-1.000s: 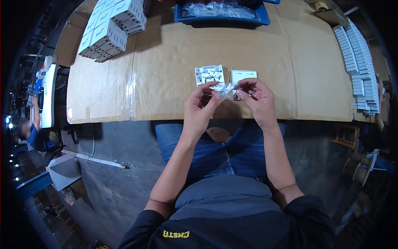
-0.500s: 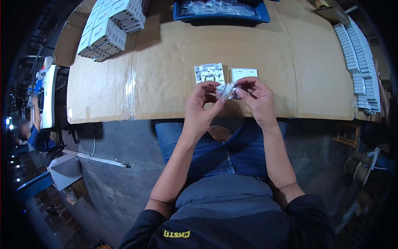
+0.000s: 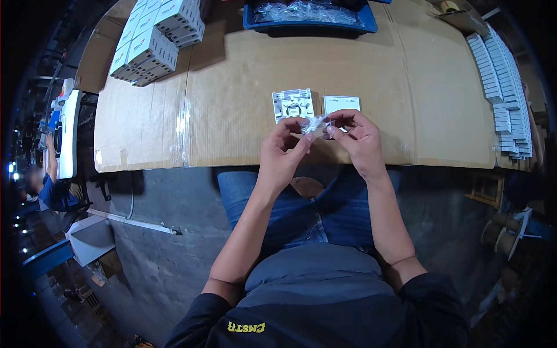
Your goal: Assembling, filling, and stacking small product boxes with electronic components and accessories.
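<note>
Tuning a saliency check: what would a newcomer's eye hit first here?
Likely the crinkled clear plastic between the left hand and right hand, at the front of the table. Then the stacked white boxes at its far left and the blue tray at its far centre.

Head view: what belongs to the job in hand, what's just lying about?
Likely used: crumpled clear plastic bag between left hand and right hand; open white square plastic housing; flat white rectangular plate; blue plastic tray.

Likely idle: brown wooden frame; brown round spools.
</note>
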Demonstrator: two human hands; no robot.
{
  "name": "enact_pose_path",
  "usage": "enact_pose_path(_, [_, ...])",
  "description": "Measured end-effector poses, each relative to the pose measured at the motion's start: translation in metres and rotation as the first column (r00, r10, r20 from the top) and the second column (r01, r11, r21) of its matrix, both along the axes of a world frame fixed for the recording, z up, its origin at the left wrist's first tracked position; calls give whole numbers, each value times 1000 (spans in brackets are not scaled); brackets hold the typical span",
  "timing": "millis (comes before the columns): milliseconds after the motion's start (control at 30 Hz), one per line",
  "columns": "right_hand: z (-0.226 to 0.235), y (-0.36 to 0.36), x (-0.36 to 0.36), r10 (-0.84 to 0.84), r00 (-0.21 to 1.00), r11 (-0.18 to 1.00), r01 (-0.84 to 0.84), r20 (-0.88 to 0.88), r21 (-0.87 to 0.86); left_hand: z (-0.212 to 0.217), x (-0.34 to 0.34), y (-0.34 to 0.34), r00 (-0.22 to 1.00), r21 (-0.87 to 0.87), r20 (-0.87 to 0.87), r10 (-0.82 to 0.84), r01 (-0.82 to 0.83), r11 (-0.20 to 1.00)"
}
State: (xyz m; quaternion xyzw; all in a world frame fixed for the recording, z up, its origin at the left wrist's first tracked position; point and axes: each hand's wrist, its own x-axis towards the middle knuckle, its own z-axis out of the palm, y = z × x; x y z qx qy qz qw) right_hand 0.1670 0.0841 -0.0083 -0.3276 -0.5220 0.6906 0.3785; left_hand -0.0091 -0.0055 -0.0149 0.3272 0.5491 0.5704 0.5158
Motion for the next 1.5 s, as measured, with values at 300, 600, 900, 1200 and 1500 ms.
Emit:
enact_pose_path(300, [-3,3,-3,-9,1000,1000,9,19,7,-5,-6,4,997,24,-35,65,-64,998])
enact_pose_path(600, [-4,1,-6,21,1000,1000,-21,20,8,-8,-6,3,988,52,-72,134,-130,990])
enact_pose_path(900, [-4,-2,-9,-6,999,1000,6,54,1,-6,-6,0,988,63,-112,105,-98,993])
enact_pose_path(1200, [-12,-2,-10,-103,983,980,74,154,183,-8,-5,-2,935,83,-347,76,-50,995])
enact_pose_path(1500, [-7,-4,-16,-82,986,987,60,146,148,-1,-6,-1,966,64,-232,118,-106,992])
